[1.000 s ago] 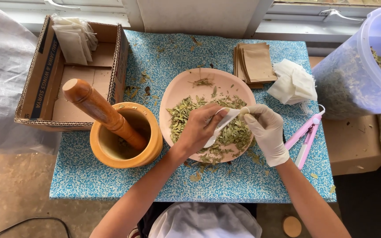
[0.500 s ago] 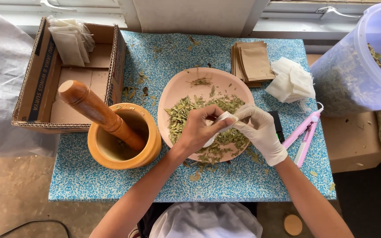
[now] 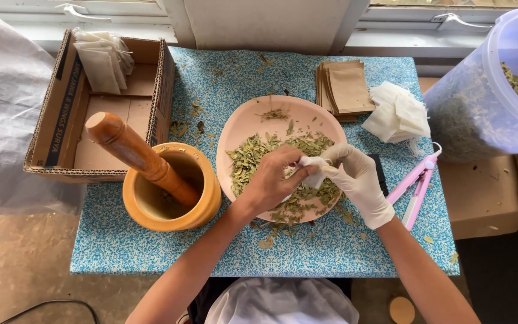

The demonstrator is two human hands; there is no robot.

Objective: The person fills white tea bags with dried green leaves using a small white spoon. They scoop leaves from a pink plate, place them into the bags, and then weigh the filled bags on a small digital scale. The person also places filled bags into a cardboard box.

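A blue speckled tabletop (image 3: 343,252) holds a round pink plate (image 3: 253,123) heaped with dried green leaves (image 3: 253,159). Left of the plate stands a wooden mortar (image 3: 205,201) with a wooden pestle (image 3: 133,150) leaning in it. Over the plate's leaf pile, my bare left hand (image 3: 271,180) and white-gloved right hand (image 3: 358,180) both pinch a small white paper sachet (image 3: 312,171), fingers clenched on its edges.

My tabletop (image 3: 343,252) carries a pink plate (image 3: 253,123) at centre, a mortar (image 3: 172,195) at nine o'clock, a cardboard box (image 3: 61,120) at ten, brown sachets (image 3: 346,87) at one, pink tongs (image 3: 415,189) at three.
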